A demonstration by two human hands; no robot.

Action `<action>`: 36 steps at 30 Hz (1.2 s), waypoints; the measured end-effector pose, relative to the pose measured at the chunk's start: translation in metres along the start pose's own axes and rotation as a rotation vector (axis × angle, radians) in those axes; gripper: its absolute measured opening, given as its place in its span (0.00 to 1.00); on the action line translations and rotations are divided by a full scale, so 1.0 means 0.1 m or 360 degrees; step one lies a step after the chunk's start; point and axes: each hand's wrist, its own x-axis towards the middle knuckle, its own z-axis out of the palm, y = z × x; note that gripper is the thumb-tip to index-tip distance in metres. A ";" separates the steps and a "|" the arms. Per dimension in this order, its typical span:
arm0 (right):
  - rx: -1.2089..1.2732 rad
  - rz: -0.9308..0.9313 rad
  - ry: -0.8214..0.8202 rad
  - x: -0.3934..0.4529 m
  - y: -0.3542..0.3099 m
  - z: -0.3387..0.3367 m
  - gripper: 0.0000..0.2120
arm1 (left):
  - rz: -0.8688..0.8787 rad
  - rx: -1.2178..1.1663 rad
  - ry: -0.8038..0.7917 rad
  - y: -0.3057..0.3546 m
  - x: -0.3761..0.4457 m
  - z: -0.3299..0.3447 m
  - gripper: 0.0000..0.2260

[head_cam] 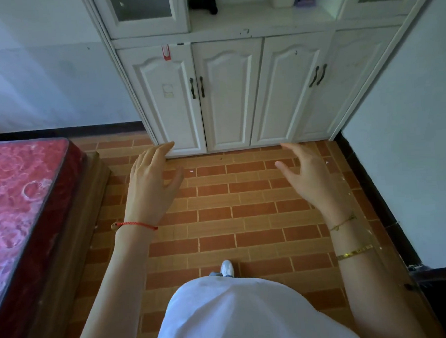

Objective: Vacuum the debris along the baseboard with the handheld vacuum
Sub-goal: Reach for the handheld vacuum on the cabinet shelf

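Observation:
Both my hands are held out over the brick-patterned floor with nothing in them. My left hand (pixel 151 182) has its fingers spread, and so does my right hand (pixel 309 178). A black baseboard (pixel 371 188) runs along the right wall, with small white bits of debris (pixel 343 179) scattered on the floor beside it. More white specks (pixel 191 171) lie near the cabinet's foot. A dark object (pixel 203 4) rests on the cabinet's open shelf; I cannot tell whether it is the handheld vacuum.
A white cabinet (pixel 228 92) with four lower doors stands straight ahead. A bed with a red patterned mattress (pixel 21 203) on a wooden frame fills the left. Another black baseboard (pixel 62 131) lines the back wall. My white shoe (pixel 226 268) shows below.

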 end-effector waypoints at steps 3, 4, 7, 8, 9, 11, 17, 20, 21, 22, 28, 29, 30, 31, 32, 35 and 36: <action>0.0014 0.0029 0.0039 0.44 -0.05 0.06 0.23 | 0.0019 -0.0004 -0.0023 -0.14 0.48 0.05 0.21; 0.0009 0.0030 0.0051 0.56 -0.05 0.08 0.23 | 0.0035 -0.0016 -0.0028 -0.18 0.61 0.07 0.21; 0.0004 0.0065 0.0069 0.88 -0.05 0.14 0.23 | 0.0040 -0.0058 -0.0072 -0.25 0.97 0.15 0.22; 0.0003 0.0076 0.0066 0.97 -0.05 0.16 0.23 | 0.0032 -0.0065 -0.0085 -0.27 1.06 0.17 0.22; 0.0002 0.0093 0.0052 1.06 -0.04 0.18 0.23 | 0.0017 -0.0071 -0.0095 -0.28 1.15 0.19 0.22; -0.0008 0.0107 0.0025 1.24 -0.02 0.22 0.23 | 0.0005 -0.0077 -0.0105 -0.33 1.31 0.24 0.22; 0.0007 0.0084 -0.0003 1.83 0.12 0.36 0.23 | -0.0013 -0.0065 -0.0119 -0.51 1.81 0.51 0.21; 0.0034 0.0070 0.0010 2.20 0.21 0.40 0.23 | -0.0023 -0.0057 -0.0110 -0.53 2.13 0.67 0.21; 0.0045 0.0068 0.0014 2.33 0.25 0.41 0.23 | -0.0028 -0.0053 -0.0110 -0.53 2.26 0.73 0.21; 0.0058 0.0062 0.0018 2.47 0.30 0.41 0.23 | -0.0030 -0.0050 -0.0106 -0.52 2.39 0.78 0.21; 0.0118 -0.0041 0.0078 3.50 0.57 0.31 0.23 | 0.0000 -0.0012 -0.0021 -0.47 3.29 1.07 0.21; 0.0132 -0.0065 0.0086 3.67 0.61 0.28 0.23 | -0.0002 -0.0005 -0.0010 -0.45 3.44 1.12 0.21; 0.0145 -0.0092 0.0097 3.84 0.64 0.24 0.23 | 0.0001 0.0001 0.0002 -0.43 3.59 1.17 0.21; 0.0150 -0.0120 0.0110 4.01 0.66 0.21 0.23 | 0.0009 0.0003 0.0014 -0.40 3.72 1.22 0.21; 0.0146 -0.0144 0.0123 4.17 0.69 0.18 0.23 | 0.0020 0.0001 0.0022 -0.38 3.85 1.27 0.21; 0.0130 -0.0184 0.0135 4.57 0.76 0.13 0.23 | 0.0023 -0.0014 0.0022 -0.33 4.19 1.41 0.21; 0.0134 -0.0189 0.0128 4.68 0.78 0.13 0.23 | 0.0016 -0.0017 0.0018 -0.33 4.29 1.45 0.21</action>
